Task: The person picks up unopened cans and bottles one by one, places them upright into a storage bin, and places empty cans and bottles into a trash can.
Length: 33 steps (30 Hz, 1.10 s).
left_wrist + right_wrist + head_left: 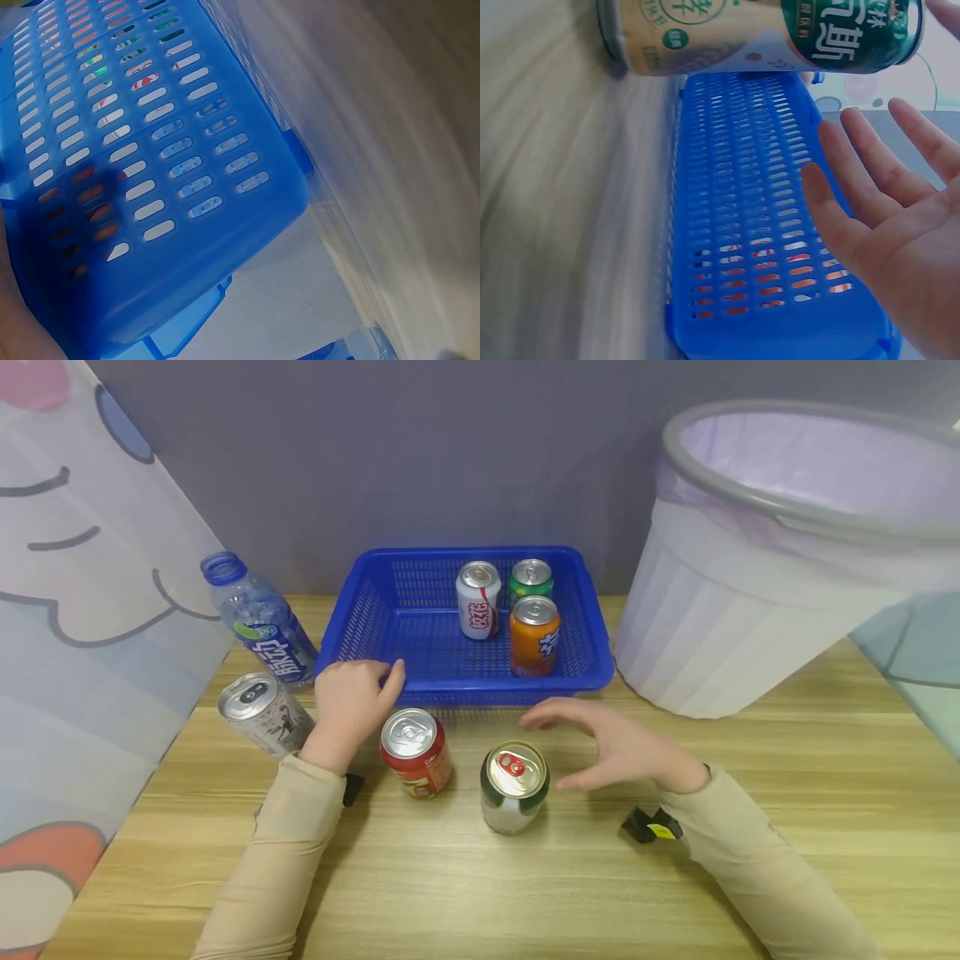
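My left hand (pixel 352 697) grips the front-left rim of the blue plastic basket (pixel 442 687); through the slots in the left wrist view, the fingers show inside its wall. Just in front of that hand stands a red Coke can (pixel 417 753). My right hand (pixel 618 745) is spread, with thumb and fingers apart, beside a green and pale-gold can (pixel 513 787). A gap shows between them in the head view. In the right wrist view, the can (pixel 765 34) lies across the top and the fingers (pixel 885 161) are extended.
Inside the basket stand a white can (pixel 478 602), a green can (pixel 530 578) and an orange can (pixel 534 639). To its left are a clear blue-labelled bottle (pixel 262 622) and a grey-white can (pixel 264 714). A white lined bin (pixel 697 602) stands right.
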### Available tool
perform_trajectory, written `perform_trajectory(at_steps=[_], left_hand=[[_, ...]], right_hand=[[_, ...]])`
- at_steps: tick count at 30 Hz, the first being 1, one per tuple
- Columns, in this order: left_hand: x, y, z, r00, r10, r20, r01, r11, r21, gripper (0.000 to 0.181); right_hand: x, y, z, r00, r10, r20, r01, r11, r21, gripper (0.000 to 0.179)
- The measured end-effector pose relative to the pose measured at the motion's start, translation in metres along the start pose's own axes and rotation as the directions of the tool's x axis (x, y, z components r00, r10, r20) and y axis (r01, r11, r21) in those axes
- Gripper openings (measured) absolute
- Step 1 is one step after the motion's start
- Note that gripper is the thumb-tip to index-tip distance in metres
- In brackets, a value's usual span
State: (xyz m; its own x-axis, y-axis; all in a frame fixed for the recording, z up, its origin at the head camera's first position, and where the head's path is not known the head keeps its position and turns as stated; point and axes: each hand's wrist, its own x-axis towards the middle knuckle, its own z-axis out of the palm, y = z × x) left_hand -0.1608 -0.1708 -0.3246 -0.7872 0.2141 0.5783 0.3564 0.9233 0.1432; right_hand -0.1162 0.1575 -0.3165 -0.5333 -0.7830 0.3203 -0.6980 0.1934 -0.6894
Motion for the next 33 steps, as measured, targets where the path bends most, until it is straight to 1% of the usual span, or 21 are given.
perform_trajectory(at_steps=[4,6,8,11,14,18,22,29,33], left_hand=[[0.0,0.0,0.0,1.0,0.004,-0.009,-0.004,1.0,-0.001,0.048],[0.0,0.0,0.0,1.0,0.006,-0.013,-0.006,1.0,-0.001,0.048],[0.0,0.0,0.0,1.0,0.008,-0.017,-0.008,1.0,-0.003,0.048],[0.0,0.0,0.0,1.0,0.01,-0.019,-0.01,1.0,-0.001,0.048],[0.0,0.0,0.0,0.999,0.015,-0.028,-0.015,1.0,-0.002,0.048],[0.0,0.0,-0.001,0.999,0.019,-0.035,-0.02,1.0,-0.001,0.048],[0.0,0.0,0.0,1.0,0.014,-0.027,-0.014,1.0,0.003,0.048],[0.0,0.0,0.001,1.0,0.014,-0.028,-0.014,1.0,0.002,0.048],[-0.001,0.0,0.001,0.999,0.017,-0.037,-0.018,1.0,-0.008,0.048]], right_hand=[[0.002,0.003,0.004,0.999,-0.001,0.047,-0.006,0.989,0.147,0.075],[0.003,0.003,0.007,0.997,0.018,0.071,-0.032,0.98,0.198,0.078],[0.004,0.002,0.01,0.995,0.036,0.098,-0.057,0.972,0.227,0.081],[0.006,0.001,0.015,0.989,0.07,0.132,-0.1,0.966,0.238,0.085],[0.007,0.0,0.018,0.985,0.081,0.15,-0.117,0.96,0.255,0.088],[0.01,0.0,0.023,0.984,0.079,0.16,-0.123,0.95,0.288,0.091],[0.012,0.003,0.029,0.983,0.069,0.17,-0.122,0.936,0.33,0.091],[0.016,0.006,0.038,0.989,-0.018,0.146,-0.04,0.922,0.384,0.09],[0.018,0.008,0.04,0.991,-0.035,0.133,-0.021,0.916,0.401,0.089]])
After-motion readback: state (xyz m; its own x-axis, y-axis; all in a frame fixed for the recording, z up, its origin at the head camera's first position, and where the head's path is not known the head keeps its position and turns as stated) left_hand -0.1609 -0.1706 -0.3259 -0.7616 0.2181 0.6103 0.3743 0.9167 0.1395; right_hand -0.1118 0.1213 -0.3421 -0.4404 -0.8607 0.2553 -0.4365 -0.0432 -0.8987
